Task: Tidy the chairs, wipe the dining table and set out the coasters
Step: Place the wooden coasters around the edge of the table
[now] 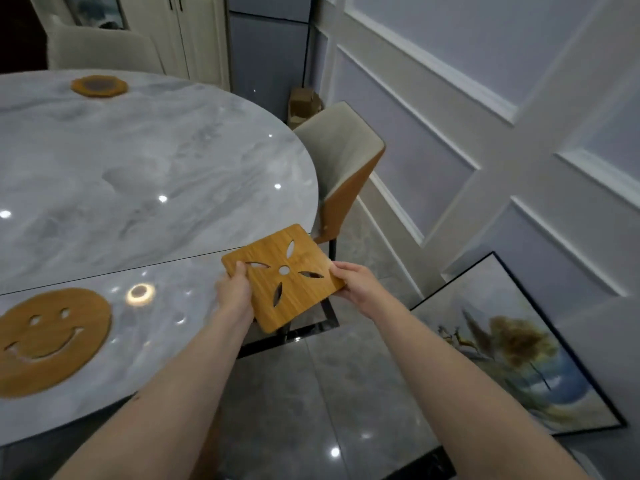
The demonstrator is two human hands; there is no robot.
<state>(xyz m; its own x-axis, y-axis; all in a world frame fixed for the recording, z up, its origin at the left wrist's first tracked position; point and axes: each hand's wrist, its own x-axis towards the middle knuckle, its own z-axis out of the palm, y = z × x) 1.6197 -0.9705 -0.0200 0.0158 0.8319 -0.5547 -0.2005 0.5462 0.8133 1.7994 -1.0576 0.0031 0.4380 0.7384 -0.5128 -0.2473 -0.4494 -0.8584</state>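
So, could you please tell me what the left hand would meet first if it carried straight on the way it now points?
Probably the chair tucked at the table's far edge. The left hand points up and right, gripping the square coaster, though depth is hard to judge.

Square bamboo coaster (289,277) with petal cutouts, tilted past the table (156,161) edge

Dim indoor light, cool cast. Ceiling-lamp glare spots on glossy table (156,161) & floor tiles (311,410). Wide-angle bending at edges; slight motion blur, soft detail throughout.
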